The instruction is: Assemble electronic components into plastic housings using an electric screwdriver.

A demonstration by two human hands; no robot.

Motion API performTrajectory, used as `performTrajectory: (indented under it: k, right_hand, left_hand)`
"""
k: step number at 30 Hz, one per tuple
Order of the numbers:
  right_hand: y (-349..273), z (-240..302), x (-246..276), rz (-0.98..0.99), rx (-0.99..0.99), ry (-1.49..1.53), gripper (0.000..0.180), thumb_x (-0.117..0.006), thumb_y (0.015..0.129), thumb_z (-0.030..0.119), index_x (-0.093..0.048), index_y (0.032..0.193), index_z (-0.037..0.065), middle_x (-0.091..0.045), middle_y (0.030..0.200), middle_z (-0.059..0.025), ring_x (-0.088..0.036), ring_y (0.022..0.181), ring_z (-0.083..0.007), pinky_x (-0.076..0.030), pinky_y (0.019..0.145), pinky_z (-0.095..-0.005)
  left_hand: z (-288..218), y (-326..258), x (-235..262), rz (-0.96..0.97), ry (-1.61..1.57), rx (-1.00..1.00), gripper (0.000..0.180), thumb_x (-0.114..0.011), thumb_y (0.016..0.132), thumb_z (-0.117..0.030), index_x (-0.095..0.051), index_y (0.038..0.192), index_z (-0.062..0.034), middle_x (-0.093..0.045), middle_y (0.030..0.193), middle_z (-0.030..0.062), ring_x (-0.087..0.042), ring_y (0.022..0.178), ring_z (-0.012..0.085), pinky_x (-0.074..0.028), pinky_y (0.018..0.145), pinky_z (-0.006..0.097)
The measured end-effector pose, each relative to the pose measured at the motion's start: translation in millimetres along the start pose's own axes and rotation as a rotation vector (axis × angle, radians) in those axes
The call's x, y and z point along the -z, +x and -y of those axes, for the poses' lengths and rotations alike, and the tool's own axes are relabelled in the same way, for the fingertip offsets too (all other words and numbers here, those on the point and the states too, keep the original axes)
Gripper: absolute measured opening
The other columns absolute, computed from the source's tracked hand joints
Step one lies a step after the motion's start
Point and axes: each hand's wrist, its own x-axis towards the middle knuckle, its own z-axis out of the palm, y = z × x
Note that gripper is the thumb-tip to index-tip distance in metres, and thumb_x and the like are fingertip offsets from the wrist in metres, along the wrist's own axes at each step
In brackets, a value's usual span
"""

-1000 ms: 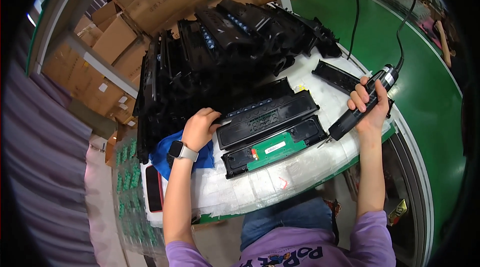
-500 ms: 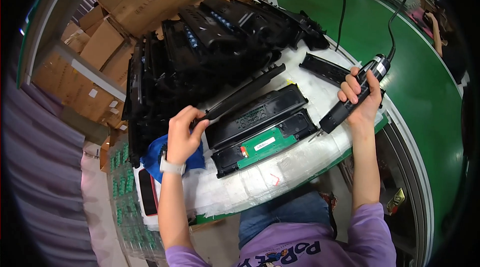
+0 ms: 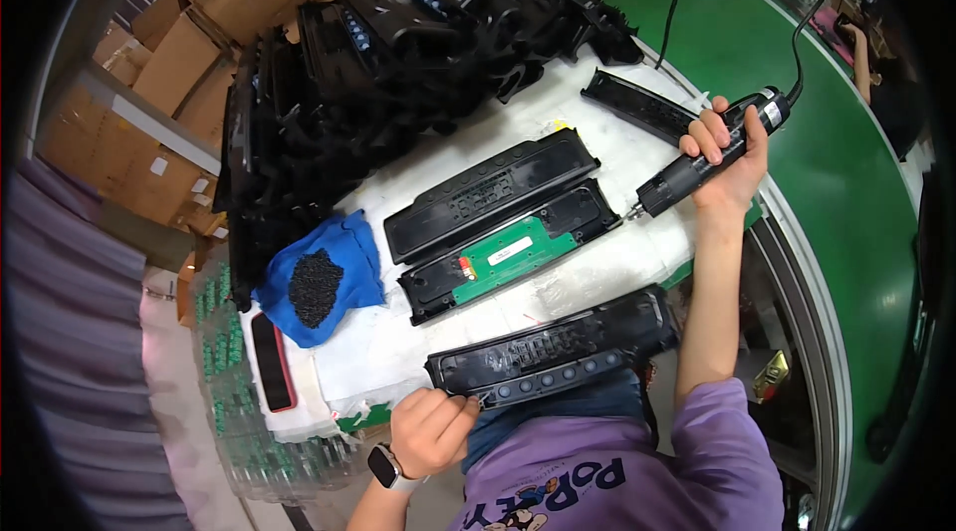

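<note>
Brought black button panel (image 3: 554, 356) over near edge of worktop (image 3: 373, 357), pinched by left end in left fingers (image 3: 458, 421). Gripping corded screwdriver (image 3: 679, 181) in right fingers (image 3: 705, 138). Advise keeping bit (image 3: 634, 213) clear of circuit board (image 3: 498, 268).

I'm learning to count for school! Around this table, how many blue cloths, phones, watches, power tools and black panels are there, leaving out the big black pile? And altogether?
Blue cloth: 1
Phone: 1
Watch: 1
Power tool: 1
Black panels: 4, one of them in the left hand
Total: 8
</note>
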Motion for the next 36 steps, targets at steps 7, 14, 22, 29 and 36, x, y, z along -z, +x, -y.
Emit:
performTrajectory:
  k: [7, 14, 22, 29, 36]
  right_hand:
    - [-0.7, 2.8, 0.4, 0.047, 0.006, -0.024, 0.03, -0.052, 0.092, 0.033, -0.052, 0.097, 0.003, -0.043, 0.061, 0.0, -0.038, 0.051, -0.0111, -0.037, 0.058, -0.0296]
    - [-1.9, 22.7, 9.2, 0.063, 0.125, 0.009, 0.032, -0.053, 0.091, 0.033, -0.051, 0.097, 0.002, -0.041, 0.065, -0.0001, -0.039, 0.053, -0.0111, -0.037, 0.061, -0.0298]
    - [-2.2, 14.7, 3.7, 0.046, 0.095, -0.052, 0.031, -0.052, 0.093, 0.032, -0.05, 0.097, 0.002, -0.041, 0.064, -0.0006, -0.039, 0.052, -0.0117, -0.037, 0.061, -0.0299]
    - [1.2, 19.0, 12.4, 0.094, 0.077, -0.04, 0.033, -0.056, 0.09, 0.031, -0.053, 0.098, 0.0, -0.039, 0.066, -0.0003, -0.037, 0.055, -0.0113, -0.035, 0.062, -0.0286]
    - [16.8, 35.9, -15.7, 0.235, 0.108, -0.178, 0.027, -0.053, 0.091, 0.025, -0.048, 0.101, 0.0, -0.039, 0.067, -0.0018, -0.037, 0.056, -0.0121, -0.033, 0.062, -0.0286]
  left_hand:
    - [9.6, 10.2, -17.3, -0.012, 0.028, 0.095, 0.019, -0.062, 0.061, 0.002, -0.062, 0.08, 0.0015, -0.05, 0.067, 0.006, -0.051, 0.058, 0.0203, -0.039, 0.045, 0.031]
    - [27.8, 22.5, -22.4, -0.037, 0.02, 0.084, 0.022, -0.062, 0.059, 0.001, -0.062, 0.082, 0.0007, -0.05, 0.07, 0.0062, -0.052, 0.06, 0.0202, -0.04, 0.046, 0.031]
    - [30.9, 25.1, -27.8, -0.072, 0.038, 0.153, 0.022, -0.061, 0.059, 0.002, -0.061, 0.081, 0.0001, -0.048, 0.071, 0.0063, -0.052, 0.063, 0.0208, -0.041, 0.046, 0.031]
    - [32.4, 27.1, -27.7, -0.124, 0.063, 0.26, 0.018, -0.069, 0.064, 0.002, -0.061, 0.08, -0.0003, -0.054, 0.074, 0.0083, -0.054, 0.065, 0.0252, -0.044, 0.051, 0.034]
    - [59.2, 18.4, 5.8, -0.381, -0.022, 0.254, 0.024, -0.072, 0.069, -0.012, -0.064, 0.089, -0.0021, -0.063, 0.091, 0.0104, -0.057, 0.08, 0.0283, -0.048, 0.07, 0.036]
